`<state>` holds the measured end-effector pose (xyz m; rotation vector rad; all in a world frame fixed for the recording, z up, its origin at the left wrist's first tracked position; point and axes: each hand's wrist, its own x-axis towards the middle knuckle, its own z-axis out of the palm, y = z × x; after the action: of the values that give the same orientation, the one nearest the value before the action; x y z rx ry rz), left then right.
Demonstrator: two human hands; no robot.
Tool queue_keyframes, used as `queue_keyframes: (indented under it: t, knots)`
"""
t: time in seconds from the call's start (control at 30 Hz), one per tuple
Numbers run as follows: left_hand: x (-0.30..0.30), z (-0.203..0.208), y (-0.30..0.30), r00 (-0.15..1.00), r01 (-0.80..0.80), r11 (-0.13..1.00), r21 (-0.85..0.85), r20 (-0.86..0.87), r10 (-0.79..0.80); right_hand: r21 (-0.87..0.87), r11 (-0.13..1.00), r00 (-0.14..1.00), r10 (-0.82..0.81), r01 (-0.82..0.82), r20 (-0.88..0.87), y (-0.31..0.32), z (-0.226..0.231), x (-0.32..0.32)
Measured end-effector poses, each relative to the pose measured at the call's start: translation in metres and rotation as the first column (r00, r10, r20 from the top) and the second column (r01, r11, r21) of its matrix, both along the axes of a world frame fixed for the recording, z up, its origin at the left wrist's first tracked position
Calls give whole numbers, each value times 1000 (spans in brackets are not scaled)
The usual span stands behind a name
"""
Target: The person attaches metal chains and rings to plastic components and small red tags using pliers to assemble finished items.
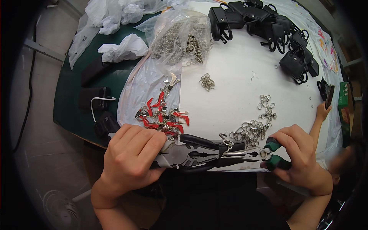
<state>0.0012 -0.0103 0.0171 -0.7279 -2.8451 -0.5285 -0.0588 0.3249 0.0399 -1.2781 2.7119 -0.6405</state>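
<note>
Pliers (191, 155) with a broad grey head and dark grips lie level across the near edge of the white table (237, 76), clasped in the left hand (130, 153), whose fingers are curled tight around the handles. Facing them from the other side, a slimmer pair of needle-nose pliers (249, 154) with green handles is pinched shut in the right hand (299, 157). The two tools meet tip to tip over a small metal ring (229, 145) — too small to tell which of the tools actually grips it.

Just behind the left hand sits a heap of red and silver shoe-shaped charms (163, 117) on clear plastic. Near the right hand a loose pile of silver clasps (257, 124) spreads across the table, with a smaller knot of rings (207, 81) farther back. A clear bag of metal rings (180, 40) stands at the far left of the white surface, beside crumpled plastic bags (122, 48) on a green mat (73, 92). Small black pouches (264, 27) with loop handles curve along the far edge.

At the right rim another person's hand (323, 111) reaches onto the table near a dark phone-like object — apart from the work in front.
</note>
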Motion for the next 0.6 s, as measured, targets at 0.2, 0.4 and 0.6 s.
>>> queue_keyframes:
  t: [0.2,0.4,0.6]
  knots:
    - [-4,-4,-2,988,48,998,-34,-144,-52,-27,998,960,-46,55,276,3,-3,1]
    - [-4,0,3,988,21,999,-24,-150,-25,-41,998,970,-36,47,239,6,-5,1]
    - [-1,6,12,996,-67,997,40,-54,69,-18,999,996,-32,33,84,7,-7,3]
